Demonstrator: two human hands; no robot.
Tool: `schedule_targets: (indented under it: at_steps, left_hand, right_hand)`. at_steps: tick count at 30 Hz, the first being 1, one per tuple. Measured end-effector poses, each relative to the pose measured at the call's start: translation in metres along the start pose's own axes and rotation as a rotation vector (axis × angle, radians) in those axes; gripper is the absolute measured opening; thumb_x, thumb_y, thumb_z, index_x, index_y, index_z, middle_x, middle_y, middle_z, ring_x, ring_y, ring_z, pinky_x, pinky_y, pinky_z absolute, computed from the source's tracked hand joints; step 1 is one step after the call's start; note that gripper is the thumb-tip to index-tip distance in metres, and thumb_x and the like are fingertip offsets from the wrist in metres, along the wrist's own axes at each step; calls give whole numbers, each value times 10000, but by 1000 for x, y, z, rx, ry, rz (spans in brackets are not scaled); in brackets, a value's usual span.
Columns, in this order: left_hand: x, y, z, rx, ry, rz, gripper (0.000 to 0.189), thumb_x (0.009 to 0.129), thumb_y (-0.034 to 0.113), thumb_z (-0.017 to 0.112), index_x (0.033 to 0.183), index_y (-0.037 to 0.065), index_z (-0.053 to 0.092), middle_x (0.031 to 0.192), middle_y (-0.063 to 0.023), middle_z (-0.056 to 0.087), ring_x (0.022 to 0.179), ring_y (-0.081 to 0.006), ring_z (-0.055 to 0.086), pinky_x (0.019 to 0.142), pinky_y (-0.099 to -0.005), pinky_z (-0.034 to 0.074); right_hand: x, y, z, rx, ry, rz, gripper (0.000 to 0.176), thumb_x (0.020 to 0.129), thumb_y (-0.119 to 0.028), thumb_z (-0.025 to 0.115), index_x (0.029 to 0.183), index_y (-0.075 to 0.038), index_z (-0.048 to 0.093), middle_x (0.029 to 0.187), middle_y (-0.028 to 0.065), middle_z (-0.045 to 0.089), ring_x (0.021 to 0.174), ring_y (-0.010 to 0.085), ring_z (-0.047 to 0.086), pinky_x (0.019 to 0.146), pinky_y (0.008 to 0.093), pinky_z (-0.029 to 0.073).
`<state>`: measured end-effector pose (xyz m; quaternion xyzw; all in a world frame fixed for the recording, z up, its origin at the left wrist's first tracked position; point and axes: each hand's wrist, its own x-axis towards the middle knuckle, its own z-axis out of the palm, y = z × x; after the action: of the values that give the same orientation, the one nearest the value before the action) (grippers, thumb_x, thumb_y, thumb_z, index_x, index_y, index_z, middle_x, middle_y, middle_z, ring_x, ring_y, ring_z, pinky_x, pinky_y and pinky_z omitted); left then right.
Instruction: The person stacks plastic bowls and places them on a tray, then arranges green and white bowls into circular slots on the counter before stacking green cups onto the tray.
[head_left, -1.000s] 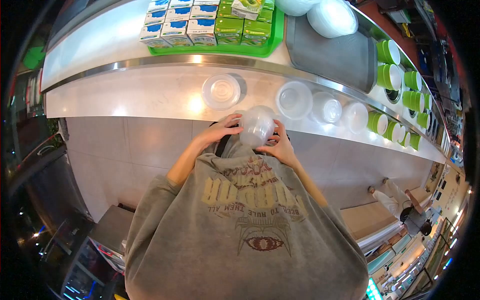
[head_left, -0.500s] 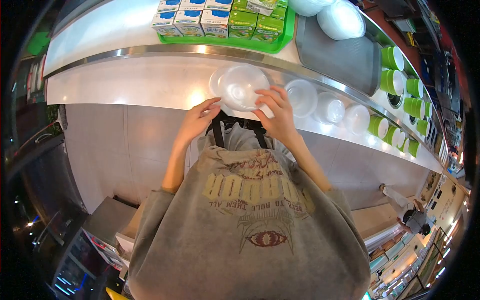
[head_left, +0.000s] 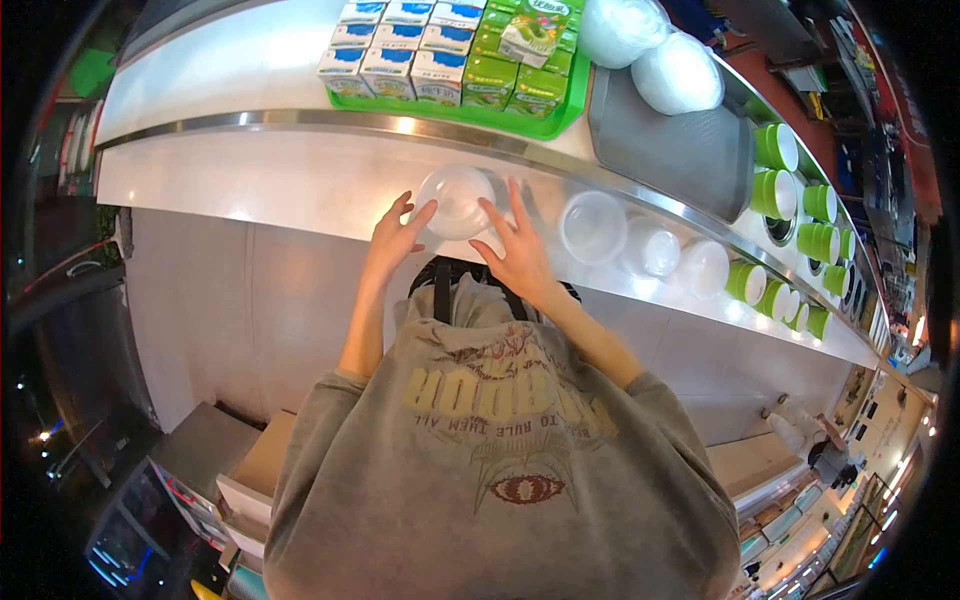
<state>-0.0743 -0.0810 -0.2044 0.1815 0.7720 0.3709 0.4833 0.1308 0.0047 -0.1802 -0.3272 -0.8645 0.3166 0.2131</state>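
Note:
A clear round plastic bowl (head_left: pixel 456 212) stands on the lower ledge of the counter, straight in front of me. On its left side is my left hand (head_left: pixel 397 238), fingers spread, with the thumb right at the rim. My right hand (head_left: pixel 520 258) is on the other side, its fingers stretched apart and the index fingertip overlapping the bowl's right edge. Neither hand grips anything. To the right, more clear plastic bowls (head_left: pixel 593 228) line the same ledge, the nearest just past my right hand.
Milk cartons (head_left: pixel 388 72) and green drink boxes (head_left: pixel 490 80) fill a green tray (head_left: pixel 545 124) on the upper counter. Beside it lies a grey tray (head_left: pixel 660 150) with wrapped stacks of white bowls (head_left: pixel 678 75). Green cups (head_left: pixel 745 283) continue rightward. Another person (head_left: pixel 828 452) is far right.
The bowl held between both hands is now down on the ledge where another bowl lay. Both hands have let go, and their fingers have spread. The view has shifted slightly.

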Motion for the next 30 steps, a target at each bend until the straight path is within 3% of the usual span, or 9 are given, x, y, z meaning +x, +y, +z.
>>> schedule_targets:
  at_steps: [1, 4, 5, 7, 12, 15, 20, 25, 30]
  left_hand:
    - [6, 1, 2, 3, -6, 12, 781, 863, 462, 658, 1443, 10, 397, 1371, -204, 518, 1014, -281, 655, 753, -347, 566]
    - [26, 3, 5, -89, -150, -18, 807, 844, 377, 700, 1468, 13, 341, 1392, -216, 468, 1069, -296, 624, 730, -347, 584]
    - [29, 2, 6, -85, -168, -24, 774, 830, 310, 718, 1449, 10, 364, 1353, -204, 497, 1053, -288, 630, 718, -342, 580]
    - [33, 4, 10, -66, -197, -20, 746, 815, 243, 736, 1431, 7, 387, 1314, -193, 527, 1037, -279, 637, 707, -336, 577]
    - [24, 0, 14, 103, -174, 174, 638, 760, 63, 736, 1334, 38, 459, 1251, -145, 558, 1011, -244, 625, 783, -337, 541]
    - [4, 19, 15, 170, -135, 315, 630, 713, 18, 746, 1275, 100, 472, 1245, -134, 559, 1012, -270, 624, 834, -378, 533]
    - [-39, 74, 25, 5, -349, 402, 647, 718, -62, 718, 1268, 99, 419, 1320, -94, 488, 1244, -289, 507, 1001, -444, 477]
    - [-46, 126, 48, 26, -498, 598, 694, 694, -61, 728, 1286, 98, 401, 1369, -109, 447, 1313, -306, 449, 1053, -477, 443]
    - [-28, 168, 68, 192, -583, 767, 740, 669, -65, 737, 1310, 95, 401, 1383, -118, 447, 1304, -311, 460, 1068, -445, 443]
  right_hand:
    - [0, 1, 1, -7, 12, 0, 570, 841, -231, 732, 1342, -72, 511, 1344, 248, 494, 1133, 435, 575, 890, 458, 522]
    - [10, 7, 3, 696, -88, 924, 814, 918, -491, 618, 1503, -93, 216, 978, 263, 671, 749, 340, 707, 721, 381, 589]
    - [12, 11, -1, 699, -65, 923, 814, 918, -491, 618, 1503, -93, 216, 978, 263, 671, 749, 340, 707, 721, 381, 589]
    - [16, 21, -7, 1342, -234, 1224, 825, 919, -554, 574, 1500, -93, 211, 922, 246, 659, 772, 349, 700, 724, 374, 596]
    - [-1, 47, 9, 1591, -343, 1131, 799, 957, -517, 525, 1525, -133, 116, 1296, 320, 463, 1002, 416, 644, 802, 403, 605]
    - [-8, 22, -27, 1692, -313, 1075, 787, 963, -530, 501, 1521, -144, 103, 1322, 280, 463, 1012, 420, 639, 819, 408, 601]
    - [-21, 2, -77, 1857, -224, 992, 664, 986, -536, 443, 1494, -221, 155, 1372, 208, 439, 1083, 406, 604, 946, 479, 526]
    - [-21, 12, -107, 1470, 63, 884, 508, 1009, -455, 465, 1408, -214, 261, 1305, 159, 512, 1082, 322, 599, 922, 461, 497]
    - [-14, 40, -137, 1519, 152, 722, 443, 1015, -384, 490, 1372, -214, 290, 1279, 100, 530, 1095, 285, 586, 912, 455, 497]
